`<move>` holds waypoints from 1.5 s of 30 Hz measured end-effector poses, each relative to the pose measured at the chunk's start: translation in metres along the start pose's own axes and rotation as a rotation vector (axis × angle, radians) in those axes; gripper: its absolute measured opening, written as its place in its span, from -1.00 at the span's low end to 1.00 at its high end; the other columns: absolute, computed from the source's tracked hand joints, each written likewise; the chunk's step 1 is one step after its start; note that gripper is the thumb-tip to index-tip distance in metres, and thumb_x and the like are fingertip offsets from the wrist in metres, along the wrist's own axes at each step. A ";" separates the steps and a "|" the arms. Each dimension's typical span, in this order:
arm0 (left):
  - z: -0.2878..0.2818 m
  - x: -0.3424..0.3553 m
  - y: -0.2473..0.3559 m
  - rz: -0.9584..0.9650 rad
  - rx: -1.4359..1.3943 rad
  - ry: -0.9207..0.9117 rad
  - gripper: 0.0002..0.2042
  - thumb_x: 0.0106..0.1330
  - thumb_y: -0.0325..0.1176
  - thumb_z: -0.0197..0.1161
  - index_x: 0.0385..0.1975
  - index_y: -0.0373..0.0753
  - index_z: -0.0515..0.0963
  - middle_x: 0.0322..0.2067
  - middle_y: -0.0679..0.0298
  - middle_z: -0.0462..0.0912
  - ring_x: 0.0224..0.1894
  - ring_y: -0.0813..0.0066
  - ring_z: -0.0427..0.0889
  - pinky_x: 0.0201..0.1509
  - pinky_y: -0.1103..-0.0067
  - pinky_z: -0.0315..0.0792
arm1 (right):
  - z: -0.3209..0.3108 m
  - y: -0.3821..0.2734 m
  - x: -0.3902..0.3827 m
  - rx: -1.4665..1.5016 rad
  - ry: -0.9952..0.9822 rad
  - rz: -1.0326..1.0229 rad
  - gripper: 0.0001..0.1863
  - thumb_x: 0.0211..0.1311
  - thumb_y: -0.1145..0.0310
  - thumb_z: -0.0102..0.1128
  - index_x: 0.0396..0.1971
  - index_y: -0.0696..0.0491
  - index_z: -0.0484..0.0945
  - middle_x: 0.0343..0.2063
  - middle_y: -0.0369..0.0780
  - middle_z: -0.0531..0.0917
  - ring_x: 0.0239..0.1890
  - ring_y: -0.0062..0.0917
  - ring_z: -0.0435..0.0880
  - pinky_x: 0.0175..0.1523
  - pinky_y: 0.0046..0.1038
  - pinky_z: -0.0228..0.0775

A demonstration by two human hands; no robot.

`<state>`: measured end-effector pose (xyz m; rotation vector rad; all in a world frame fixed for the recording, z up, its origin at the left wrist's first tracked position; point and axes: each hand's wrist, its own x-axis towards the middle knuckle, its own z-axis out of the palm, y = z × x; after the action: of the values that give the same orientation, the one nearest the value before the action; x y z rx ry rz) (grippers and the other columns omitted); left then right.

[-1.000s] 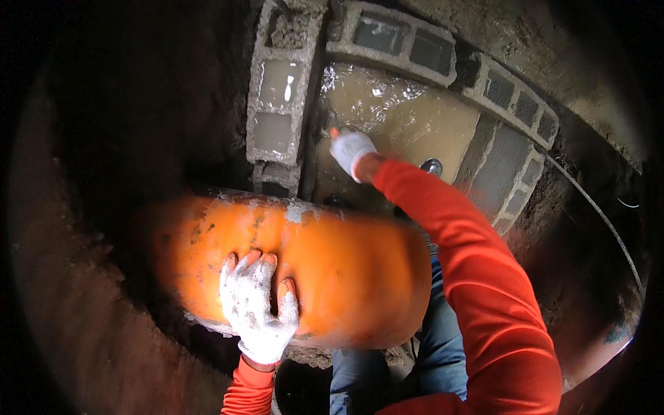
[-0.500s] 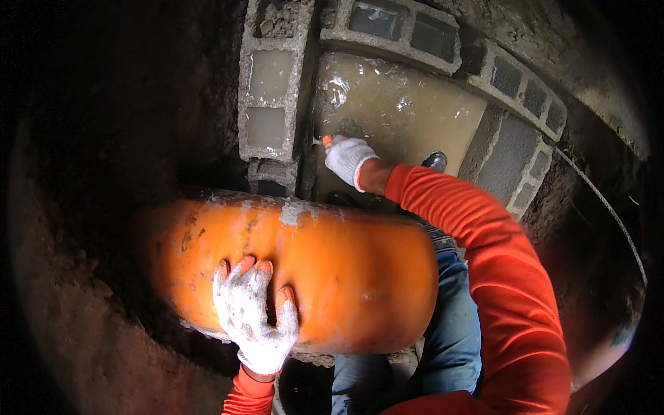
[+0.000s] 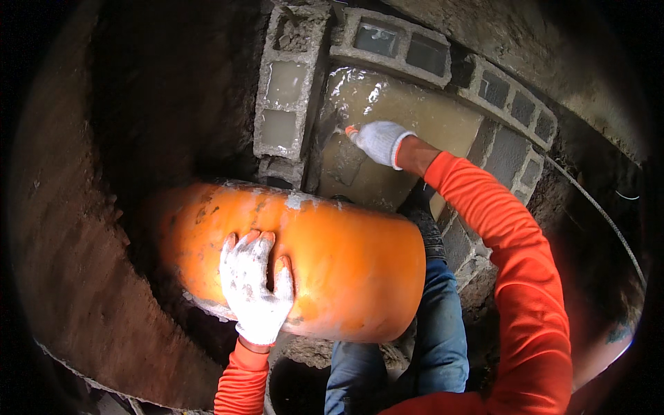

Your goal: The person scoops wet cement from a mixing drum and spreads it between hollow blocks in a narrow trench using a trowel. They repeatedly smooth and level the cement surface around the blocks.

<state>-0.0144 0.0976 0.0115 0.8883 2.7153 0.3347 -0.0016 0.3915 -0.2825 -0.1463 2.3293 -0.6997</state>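
A large orange pipe (image 3: 346, 270) crosses in front of me, its upper edge smeared with grey mortar. On it rests my left hand (image 3: 254, 290), in a white glove with dirty orange fingertips, fingers spread and palm down. My right hand (image 3: 382, 143), also gloved, reaches past the pipe over murky water and is closed around a trowel (image 3: 339, 129). The handle is hidden in the fist; the dark blade is hard to make out beside the inner face of the left concrete block wall (image 3: 299, 131). A grey mortar patch (image 3: 344, 162) shows in the water below the hand.
Hollow concrete blocks (image 3: 392, 41) frame the water (image 3: 443, 114) at the back and right. A rope (image 3: 602, 197) runs down the right side. Dark earth (image 3: 76, 228) rises on the left, and my legs (image 3: 443, 332) stand beside the pipe.
My right hand has moved up and right from beside the left block wall, still gripping the trowel. My left hand stays on the pipe. The whole view has shifted slightly.
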 end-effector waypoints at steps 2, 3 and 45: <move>-0.001 0.002 -0.002 -0.007 -0.013 -0.007 -0.62 0.28 -0.47 0.42 0.11 -0.30 0.67 0.01 0.06 0.76 0.19 0.01 0.70 0.56 0.04 0.39 | -0.019 -0.015 0.007 -0.002 -0.045 0.007 -0.50 0.71 0.19 -0.15 -0.21 0.12 0.78 -0.19 0.02 0.84 -0.17 0.05 0.84 -0.03 0.04 0.70; -0.001 0.003 -0.002 -0.009 -0.023 -0.010 -0.62 0.28 -0.46 0.42 0.12 -0.30 0.67 0.01 0.07 0.76 0.19 0.01 0.70 0.56 0.04 0.39 | -0.026 -0.022 0.011 -0.004 -0.068 0.014 -0.56 0.68 0.22 -0.08 -0.21 0.10 0.78 -0.18 0.02 0.84 -0.16 0.05 0.84 -0.04 0.03 0.70; -0.004 -0.001 -0.004 -0.034 0.011 -0.094 -0.59 0.25 -0.44 0.42 0.13 -0.32 0.67 0.03 0.08 0.76 0.18 -0.01 0.71 0.54 -0.02 0.39 | 0.057 -0.047 0.071 0.066 0.087 0.301 -0.66 0.59 0.40 0.06 0.03 0.32 0.73 -0.21 0.09 0.84 -0.18 -0.14 0.90 -0.19 -0.09 0.75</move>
<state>-0.0175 0.0933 0.0142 0.8381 2.6454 0.2651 -0.0219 0.3061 -0.3353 0.2644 2.3383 -0.6398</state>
